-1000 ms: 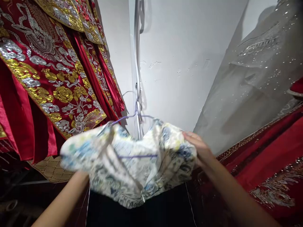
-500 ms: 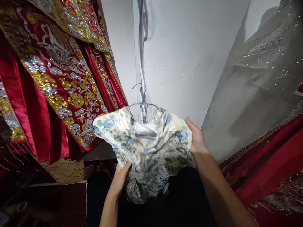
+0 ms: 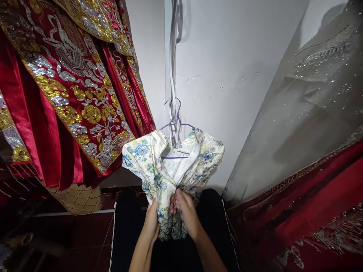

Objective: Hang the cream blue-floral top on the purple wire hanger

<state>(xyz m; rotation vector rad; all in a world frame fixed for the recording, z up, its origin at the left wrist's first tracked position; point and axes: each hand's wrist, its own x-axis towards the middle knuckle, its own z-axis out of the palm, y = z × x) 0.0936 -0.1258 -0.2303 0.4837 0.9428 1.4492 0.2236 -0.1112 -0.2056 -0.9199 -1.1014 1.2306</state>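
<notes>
A white short-sleeved garment (image 3: 141,151) with blue and green flowers hangs on a thin purple wire hanger (image 3: 185,124). Its neckline gapes open in a V, showing the hanger's bottom bar and a pale inside. On the garment's left side, my left hand (image 3: 151,221) is closed around the bunched cloth, its fingers partly hidden. My right hand (image 3: 185,211) is closed at the front, just below the point of the V, with cloth at its fingers. The lower part of the garment gathers between both hands, above dark-clothed legs.
A white strap (image 3: 172,56) runs down the pale wall (image 3: 227,45) behind the hanger. Red garments with gold and silver embroidery (image 3: 93,113) hang on the left. A sheer, glittery pale cloth (image 3: 306,102) covers the right, above red beaded fabric (image 3: 317,204).
My right hand has left the right sleeve and moved down and inward to the front below the neckline. My left hand sits slightly lower and farther right. The garment hangs straighter.
</notes>
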